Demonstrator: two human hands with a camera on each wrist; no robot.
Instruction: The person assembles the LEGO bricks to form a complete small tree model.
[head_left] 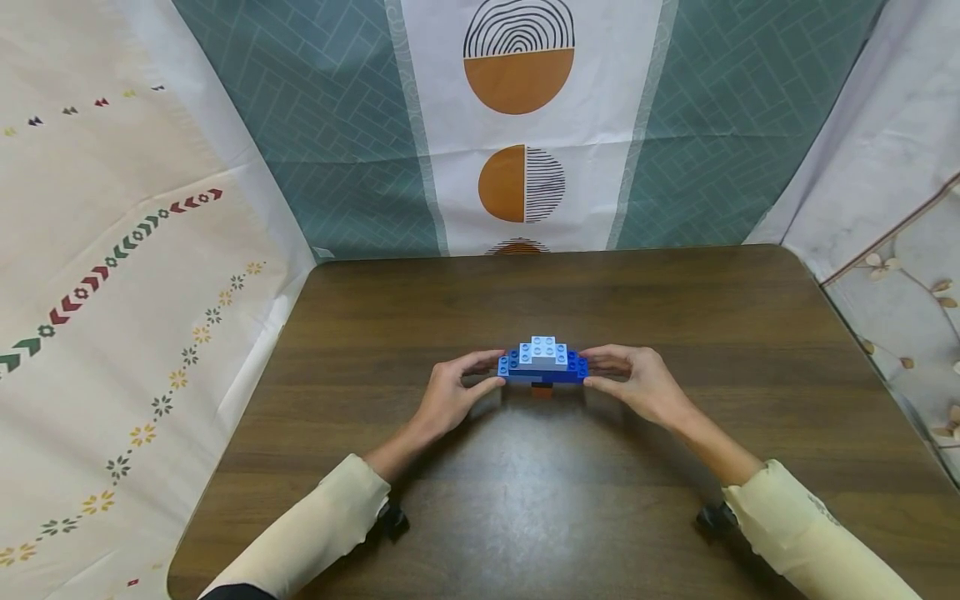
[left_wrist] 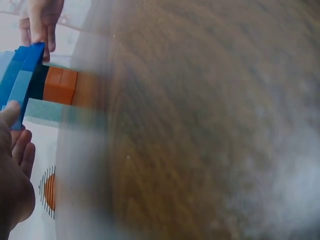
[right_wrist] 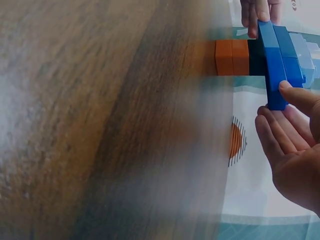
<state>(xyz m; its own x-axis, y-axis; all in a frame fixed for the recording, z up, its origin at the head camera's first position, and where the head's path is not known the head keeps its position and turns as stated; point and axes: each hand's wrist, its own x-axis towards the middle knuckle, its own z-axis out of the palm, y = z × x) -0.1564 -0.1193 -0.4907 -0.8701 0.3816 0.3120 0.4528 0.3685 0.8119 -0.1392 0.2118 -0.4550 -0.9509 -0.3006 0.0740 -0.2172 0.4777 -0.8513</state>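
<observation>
Between both hands, at the middle of the table, is a model of toy building bricks [head_left: 543, 362]. Its wide blue layers [right_wrist: 274, 65] step up to a narrower pale blue top [head_left: 543, 350]. Underneath, a short stem has a black brick [right_wrist: 256, 57] above two orange bricks [left_wrist: 60, 86], the lowest right at the tabletop. My left hand [head_left: 447, 393] pinches the left end of the wide layer between thumb and fingers. At the opposite end, my right hand [head_left: 647, 385] pinches it the same way, thumb on the near side. The model is upright.
The brown wooden table [head_left: 360, 317] has rounded corners and shines in front of the model. A patterned cloth [head_left: 337, 125] hangs behind its far edge, with pale cloths at the left [head_left: 150, 275] and right [head_left: 862, 208].
</observation>
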